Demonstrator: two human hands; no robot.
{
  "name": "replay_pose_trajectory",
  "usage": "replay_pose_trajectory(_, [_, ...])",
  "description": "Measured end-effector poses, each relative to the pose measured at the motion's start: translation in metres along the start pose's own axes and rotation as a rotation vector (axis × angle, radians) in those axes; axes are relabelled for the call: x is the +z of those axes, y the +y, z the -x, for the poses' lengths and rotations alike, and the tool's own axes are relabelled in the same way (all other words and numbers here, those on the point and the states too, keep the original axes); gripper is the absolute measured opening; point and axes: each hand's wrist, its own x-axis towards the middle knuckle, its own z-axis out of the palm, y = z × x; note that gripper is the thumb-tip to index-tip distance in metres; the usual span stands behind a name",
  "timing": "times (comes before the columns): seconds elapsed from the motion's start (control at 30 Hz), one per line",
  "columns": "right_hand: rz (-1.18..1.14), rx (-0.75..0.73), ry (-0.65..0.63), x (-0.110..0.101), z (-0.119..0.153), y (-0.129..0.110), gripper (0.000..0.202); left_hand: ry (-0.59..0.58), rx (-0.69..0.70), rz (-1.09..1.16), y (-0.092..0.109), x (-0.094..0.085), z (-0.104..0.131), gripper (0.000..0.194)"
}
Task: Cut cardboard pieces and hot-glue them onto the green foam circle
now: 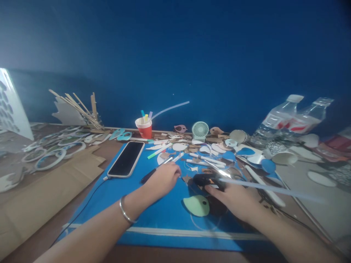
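My right hand [236, 199] is wrapped around a black glue gun [207, 180]. A long translucent glue stick [263, 187] sticks out of its back to the right, and its nozzle end points left. My left hand [163, 178], with a silver bangle on the wrist, has its fingers curled together just left of the nozzle. What those fingers hold, if anything, is too small to make out. A dark-handled craft tool [148, 176] lies beside my left hand. Below the glue gun, a pale green bird-shaped cutout [196, 205] with a dark eye rests on the blue mat [131, 212].
A phone [126, 159] with a cable lies at the mat's left. Behind are a red cup [144, 131] of markers, a small green fan [200, 130] and scattered cutouts. Plastic bottles [282, 117] stand at right; wooden sticks [79, 109] and brown cardboard [52, 197] are at left.
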Motion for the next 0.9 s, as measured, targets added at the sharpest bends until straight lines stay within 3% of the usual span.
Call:
replay_pose_trajectory(0.33, [0.006,-0.021,-0.002,-0.001,0.001,-0.002,0.042,-0.026,0.052,-0.062,0.005,-0.002,0.003,0.020])
replay_pose_trajectory(0.9, [0.042,0.009,-0.009,-0.001,0.002,-0.002,0.042,-0.030,-0.100,0.091,0.013,-0.006,0.001,0.019])
